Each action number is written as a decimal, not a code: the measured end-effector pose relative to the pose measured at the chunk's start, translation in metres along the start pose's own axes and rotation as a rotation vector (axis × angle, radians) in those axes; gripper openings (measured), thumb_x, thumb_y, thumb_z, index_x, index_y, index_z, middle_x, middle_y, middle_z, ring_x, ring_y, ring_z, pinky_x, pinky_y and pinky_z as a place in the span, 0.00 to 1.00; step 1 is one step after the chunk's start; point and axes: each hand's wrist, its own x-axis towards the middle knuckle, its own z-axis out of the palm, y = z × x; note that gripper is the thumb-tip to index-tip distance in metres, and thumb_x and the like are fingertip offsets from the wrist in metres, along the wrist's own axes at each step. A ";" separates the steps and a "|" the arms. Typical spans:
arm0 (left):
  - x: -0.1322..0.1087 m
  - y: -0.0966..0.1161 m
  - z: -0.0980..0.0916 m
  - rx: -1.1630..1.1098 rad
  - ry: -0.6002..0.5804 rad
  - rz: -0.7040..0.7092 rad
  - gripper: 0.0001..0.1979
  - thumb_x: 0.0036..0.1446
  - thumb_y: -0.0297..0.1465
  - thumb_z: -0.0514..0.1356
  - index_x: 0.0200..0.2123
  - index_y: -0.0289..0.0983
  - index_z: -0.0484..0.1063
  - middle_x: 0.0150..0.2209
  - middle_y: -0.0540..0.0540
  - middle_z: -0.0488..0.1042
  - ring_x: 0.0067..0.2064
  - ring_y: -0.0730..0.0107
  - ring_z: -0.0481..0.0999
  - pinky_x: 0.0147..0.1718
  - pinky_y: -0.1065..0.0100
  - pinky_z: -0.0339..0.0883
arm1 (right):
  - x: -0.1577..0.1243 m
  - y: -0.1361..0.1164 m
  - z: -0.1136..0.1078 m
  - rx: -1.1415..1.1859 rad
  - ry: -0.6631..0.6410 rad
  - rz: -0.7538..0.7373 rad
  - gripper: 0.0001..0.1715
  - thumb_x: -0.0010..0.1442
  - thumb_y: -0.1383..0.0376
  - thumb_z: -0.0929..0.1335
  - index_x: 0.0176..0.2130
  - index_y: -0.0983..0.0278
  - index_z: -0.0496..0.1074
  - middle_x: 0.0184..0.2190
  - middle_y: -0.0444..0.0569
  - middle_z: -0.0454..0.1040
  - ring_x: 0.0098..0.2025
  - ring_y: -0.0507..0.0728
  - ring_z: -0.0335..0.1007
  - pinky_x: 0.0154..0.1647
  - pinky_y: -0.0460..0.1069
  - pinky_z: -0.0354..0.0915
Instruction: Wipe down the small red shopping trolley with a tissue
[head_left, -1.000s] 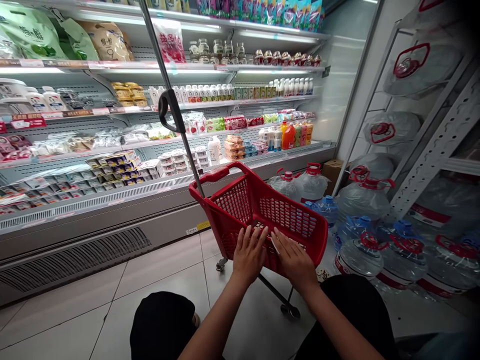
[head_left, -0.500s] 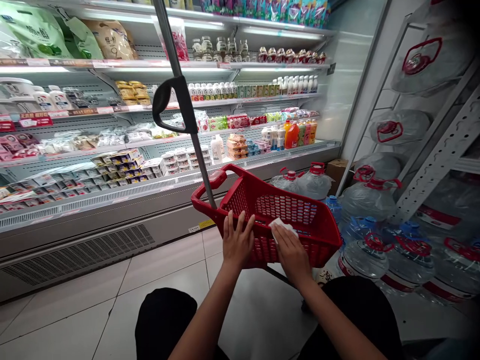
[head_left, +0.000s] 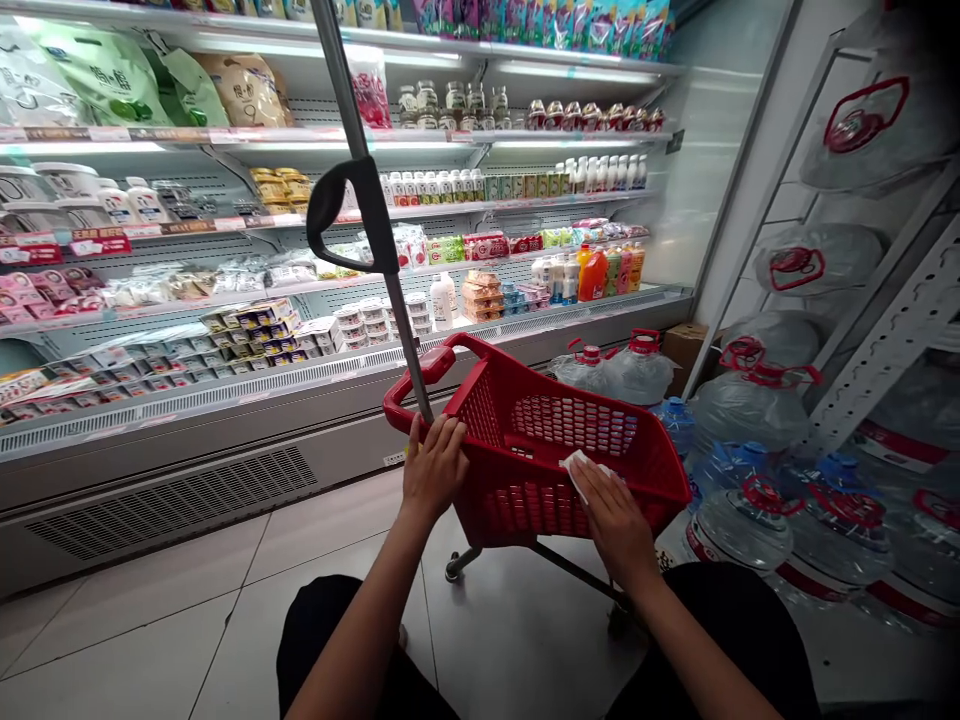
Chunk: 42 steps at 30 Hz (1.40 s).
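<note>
A small red plastic shopping cart (head_left: 517,500) with perforated sides stands before me. My left hand (head_left: 435,465) grips its near rim close to the handle end, fingers curled over the edge. On the same rim, further right, my right hand (head_left: 611,510) presses a folded white cloth (head_left: 576,468) against the plastic. Most of the cloth is hidden under those fingers, so whether it is fabric or paper I cannot tell. A grey pole (head_left: 409,335) with a black loop grip (head_left: 352,215) rises at the cart's handle end.
A refrigerated display case (head_left: 187,450) holding dairy tubs, bottles and bags runs along the back. Several large water bottles (head_left: 739,520) crowd the right side, beside a white perforated rack post (head_left: 877,330). Pale floor tiles (head_left: 315,545) lie below the cart.
My left hand has slid left along the rim toward the handle, its fingers now closer together. My right hand has moved right along the rim with the cloth. The view has shifted slightly.
</note>
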 end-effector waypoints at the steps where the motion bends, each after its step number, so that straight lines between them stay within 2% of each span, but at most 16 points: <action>1: 0.000 0.003 0.001 -0.003 -0.002 -0.014 0.22 0.68 0.28 0.53 0.62 0.41 0.72 0.59 0.45 0.77 0.67 0.57 0.69 0.76 0.47 0.31 | -0.003 0.004 -0.001 -0.011 0.005 0.019 0.39 0.72 0.72 0.54 0.77 0.54 0.44 0.73 0.47 0.58 0.73 0.60 0.57 0.74 0.63 0.55; 3: -0.001 0.012 0.004 -0.010 0.003 -0.051 0.21 0.68 0.29 0.53 0.61 0.39 0.73 0.57 0.44 0.78 0.66 0.56 0.70 0.76 0.47 0.31 | -0.001 0.003 0.001 -0.017 0.018 0.060 0.38 0.74 0.70 0.54 0.77 0.55 0.45 0.73 0.48 0.60 0.74 0.61 0.56 0.73 0.65 0.55; 5: -0.002 0.023 0.005 -0.018 0.012 -0.080 0.22 0.67 0.30 0.53 0.62 0.38 0.72 0.57 0.43 0.78 0.66 0.53 0.70 0.76 0.43 0.28 | 0.011 -0.009 0.008 0.004 0.029 0.082 0.36 0.75 0.69 0.55 0.77 0.55 0.45 0.72 0.48 0.62 0.74 0.61 0.56 0.73 0.65 0.55; 9: -0.002 0.037 0.003 -0.005 0.008 -0.121 0.25 0.66 0.30 0.53 0.65 0.35 0.70 0.60 0.39 0.76 0.65 0.50 0.70 0.75 0.40 0.27 | 0.053 -0.058 0.029 0.128 0.019 0.022 0.36 0.75 0.70 0.55 0.77 0.56 0.45 0.72 0.48 0.61 0.74 0.59 0.56 0.74 0.63 0.56; 13: -0.003 0.038 -0.003 0.012 -0.011 -0.116 0.30 0.66 0.30 0.52 0.70 0.32 0.62 0.67 0.37 0.69 0.67 0.51 0.68 0.75 0.43 0.30 | 0.093 -0.112 0.048 0.282 -0.018 -0.023 0.36 0.74 0.70 0.55 0.77 0.58 0.46 0.72 0.50 0.61 0.74 0.58 0.55 0.74 0.62 0.56; 15: -0.006 0.036 -0.007 -0.004 -0.014 -0.107 0.33 0.65 0.30 0.51 0.73 0.32 0.57 0.70 0.38 0.66 0.69 0.52 0.66 0.75 0.44 0.31 | 0.104 -0.126 0.053 0.323 -0.013 -0.045 0.36 0.73 0.70 0.56 0.76 0.60 0.47 0.72 0.51 0.61 0.74 0.58 0.56 0.74 0.62 0.57; 18: -0.011 0.034 -0.011 -0.041 -0.007 -0.091 0.37 0.62 0.28 0.51 0.74 0.31 0.51 0.71 0.38 0.63 0.70 0.54 0.64 0.75 0.45 0.32 | 0.100 -0.119 0.050 0.307 0.006 -0.089 0.36 0.73 0.71 0.56 0.76 0.59 0.48 0.72 0.50 0.62 0.73 0.58 0.58 0.74 0.61 0.57; 21: -0.016 0.037 -0.012 -0.063 0.017 -0.092 0.40 0.59 0.26 0.51 0.75 0.32 0.48 0.72 0.38 0.62 0.71 0.54 0.64 0.75 0.45 0.32 | 0.072 -0.083 0.036 0.210 0.023 -0.067 0.36 0.74 0.70 0.55 0.76 0.55 0.50 0.69 0.47 0.67 0.70 0.58 0.63 0.72 0.61 0.59; 24: -0.019 0.043 -0.011 -0.071 0.036 -0.107 0.39 0.58 0.26 0.52 0.74 0.33 0.50 0.73 0.37 0.60 0.70 0.51 0.64 0.75 0.43 0.30 | 0.039 -0.046 0.020 0.088 0.023 0.000 0.36 0.74 0.69 0.56 0.76 0.54 0.49 0.69 0.46 0.67 0.70 0.60 0.63 0.72 0.62 0.59; 26: -0.020 0.046 -0.010 -0.068 0.035 -0.120 0.38 0.59 0.27 0.52 0.73 0.34 0.53 0.73 0.37 0.59 0.70 0.50 0.64 0.75 0.42 0.30 | 0.028 -0.037 0.014 0.050 0.012 0.023 0.36 0.75 0.68 0.57 0.76 0.54 0.47 0.70 0.46 0.64 0.71 0.60 0.61 0.72 0.63 0.58; 28: -0.020 0.049 -0.010 -0.060 0.027 -0.133 0.37 0.59 0.28 0.53 0.72 0.34 0.55 0.73 0.37 0.59 0.70 0.49 0.64 0.75 0.41 0.30 | 0.031 -0.046 0.016 0.061 0.011 0.015 0.37 0.74 0.69 0.56 0.77 0.54 0.45 0.71 0.47 0.63 0.72 0.60 0.60 0.73 0.62 0.58; 32: -0.021 0.049 -0.010 -0.045 0.008 -0.129 0.36 0.60 0.29 0.54 0.72 0.35 0.57 0.73 0.38 0.59 0.70 0.49 0.63 0.75 0.41 0.30 | 0.067 -0.099 0.040 0.176 0.037 -0.054 0.39 0.73 0.71 0.55 0.77 0.57 0.42 0.71 0.50 0.63 0.72 0.60 0.60 0.72 0.62 0.59; 35: -0.023 0.044 -0.012 -0.037 -0.003 -0.116 0.35 0.61 0.31 0.54 0.72 0.36 0.57 0.73 0.40 0.60 0.71 0.51 0.62 0.75 0.43 0.32 | 0.090 -0.129 0.057 0.269 0.080 -0.079 0.39 0.72 0.71 0.56 0.77 0.59 0.46 0.69 0.53 0.67 0.70 0.61 0.63 0.72 0.62 0.60; 37: -0.024 0.038 -0.014 -0.035 -0.002 -0.099 0.34 0.61 0.30 0.53 0.71 0.36 0.57 0.72 0.41 0.61 0.70 0.54 0.64 0.76 0.45 0.32 | 0.096 -0.132 0.064 0.305 0.098 -0.084 0.37 0.72 0.70 0.57 0.76 0.60 0.50 0.66 0.53 0.70 0.68 0.61 0.66 0.70 0.62 0.62; 42: -0.024 0.018 -0.014 -0.030 -0.009 -0.041 0.29 0.64 0.29 0.52 0.69 0.39 0.63 0.69 0.47 0.67 0.67 0.60 0.68 0.76 0.52 0.35 | 0.104 -0.109 0.069 0.399 0.019 -0.123 0.30 0.74 0.66 0.57 0.71 0.59 0.61 0.60 0.53 0.76 0.61 0.61 0.71 0.64 0.60 0.66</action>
